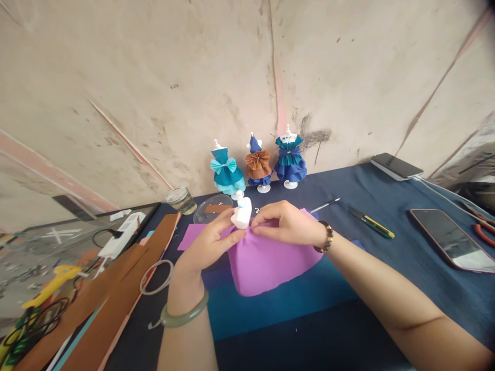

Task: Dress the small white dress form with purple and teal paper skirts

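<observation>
A small white dress-form mannequin (243,212) stands upright in the middle, its lower part hidden by fabric and fingers. My left hand (212,238) is closed round the mannequin's side, with the thumb pressing purple fabric at its waist. The purple fabric (266,260) hangs gathered from the waist and spreads toward me and to the right. My right hand (279,221) pinches the upper edge of this fabric just right of the mannequin. A flat purple piece (190,238) lies partly behind my left hand.
Three dressed mini mannequins (258,164) stand along the wall. A glass jar (181,200) and a clear dish (209,210) sit behind my left hand. Brown strips (124,293) and a yellow glue gun (54,286) lie left. Thread snips (371,222) and a phone (454,237) lie right.
</observation>
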{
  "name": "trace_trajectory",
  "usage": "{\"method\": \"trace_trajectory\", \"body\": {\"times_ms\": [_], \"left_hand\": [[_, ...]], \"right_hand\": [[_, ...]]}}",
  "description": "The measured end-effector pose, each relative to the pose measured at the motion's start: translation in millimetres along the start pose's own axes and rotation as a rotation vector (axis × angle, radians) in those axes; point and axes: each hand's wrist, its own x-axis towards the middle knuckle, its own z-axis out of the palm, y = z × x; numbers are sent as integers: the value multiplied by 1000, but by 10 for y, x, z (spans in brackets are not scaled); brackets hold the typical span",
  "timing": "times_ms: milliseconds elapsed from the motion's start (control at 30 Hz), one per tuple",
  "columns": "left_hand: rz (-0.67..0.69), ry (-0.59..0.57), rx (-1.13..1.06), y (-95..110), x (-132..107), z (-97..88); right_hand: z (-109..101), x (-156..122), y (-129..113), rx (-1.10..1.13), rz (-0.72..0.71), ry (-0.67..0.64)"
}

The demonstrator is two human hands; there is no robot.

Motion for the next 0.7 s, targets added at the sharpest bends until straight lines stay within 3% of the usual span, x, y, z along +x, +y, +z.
{"method": "trace_trajectory", "body": {"times_ms": [333, 500, 700], "left_hand": [[-27, 10, -34, 16, 12, 7], [-32, 8, -71, -16, 7, 15], [-22, 13, -53, -24, 19, 30]], "right_hand": [[5, 4, 4, 32, -101, -38], [54, 10, 1, 38, 3, 60], [87, 9, -13, 73, 108, 77]]}}
